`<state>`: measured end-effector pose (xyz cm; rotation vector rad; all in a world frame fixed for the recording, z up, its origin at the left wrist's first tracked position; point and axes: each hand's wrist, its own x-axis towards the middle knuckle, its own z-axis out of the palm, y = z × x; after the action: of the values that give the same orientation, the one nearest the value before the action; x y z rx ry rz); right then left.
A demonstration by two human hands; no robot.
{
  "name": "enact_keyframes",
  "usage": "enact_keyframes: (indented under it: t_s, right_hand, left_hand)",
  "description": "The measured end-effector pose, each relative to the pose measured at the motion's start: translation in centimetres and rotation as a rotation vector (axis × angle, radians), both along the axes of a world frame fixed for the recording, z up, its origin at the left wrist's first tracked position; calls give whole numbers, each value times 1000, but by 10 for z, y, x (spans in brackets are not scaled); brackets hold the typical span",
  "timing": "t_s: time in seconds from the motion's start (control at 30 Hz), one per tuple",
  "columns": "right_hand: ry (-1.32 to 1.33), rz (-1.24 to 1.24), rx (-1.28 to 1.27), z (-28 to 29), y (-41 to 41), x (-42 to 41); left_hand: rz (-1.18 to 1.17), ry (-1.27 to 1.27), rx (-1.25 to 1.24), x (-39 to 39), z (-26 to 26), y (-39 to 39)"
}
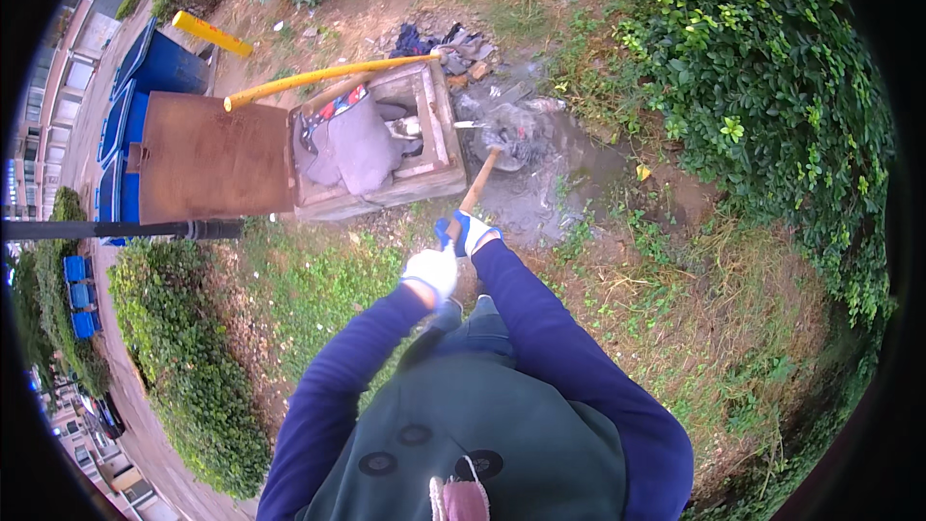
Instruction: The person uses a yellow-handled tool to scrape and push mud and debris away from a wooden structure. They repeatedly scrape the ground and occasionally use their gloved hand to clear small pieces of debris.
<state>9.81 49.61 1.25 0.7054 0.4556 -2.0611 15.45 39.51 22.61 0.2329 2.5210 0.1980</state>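
Both my hands wear white and blue work gloves. My right hand (472, 233) grips a wooden tool handle (479, 184), its fingers wrapped around it. Closer to my body, my left hand (432, 271) is closed on the same handle near its end. The handle slants forward into grey, wet sludge (532, 137), and the tool's head cannot be made out there. Just left of the sludge stands an open concrete pit box (391, 199). A grey cloth (354, 141) lies bunched over its opening.
A rusty metal lid (217, 159) lies beyond the box's left end. A yellow pole (325, 78) rests across the box's far edge. Dark rags (434, 43) lie behind it. Blue wheeled bins (163, 61) stand at left; a dense hedge (767, 108) borders the right.
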Motion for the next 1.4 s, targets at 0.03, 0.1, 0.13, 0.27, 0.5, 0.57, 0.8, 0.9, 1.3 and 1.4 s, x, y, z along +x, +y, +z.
enact_keyframes:
  t_s: [0.03, 0.1, 0.13, 0.27, 0.5, 0.57, 0.8, 0.9, 1.3, 1.4]
  right_hand:
    - [-19, 3, -114, 8, -10, 8]
    - [-17, 75, 10, 42, -31, 29]
    - [-39, 90, -41, 65, -34, 42]
    - [57, 232, -26, 158, -27, 60]
    - [-12, 13, 129, 68, -1, -1]
    - [-126, -138, 194, 18, 21, -17]
    - [29, -129, -50, 75, 31, 4]
    - [70, -66, -56, 148, 19, 36]
    - [-147, -234, 260, 17, 25, -22]
    - [-178, -97, -103, 65, 11, 11]
  left_hand:
    - [-69, 2, 93, 9, 16, -26]
    - [143, -210, 328, 28, 56, -70]
    - [397, -409, 450, 39, 78, -89]
    - [1349, -1003, 1289, 79, 146, -124]
    - [1823, -1592, 2290, 28, 55, -45]
    - [1765, -1768, 2212, 2, 7, -14]
    - [1828, -1272, 1654, 11, 70, -35]
    - [2010, -1610, 1936, 43, 140, -55]
    - [1569, -1329, 1727, -5, -3, -14]
    - [1154, -928, 1220, 12, 60, -66]
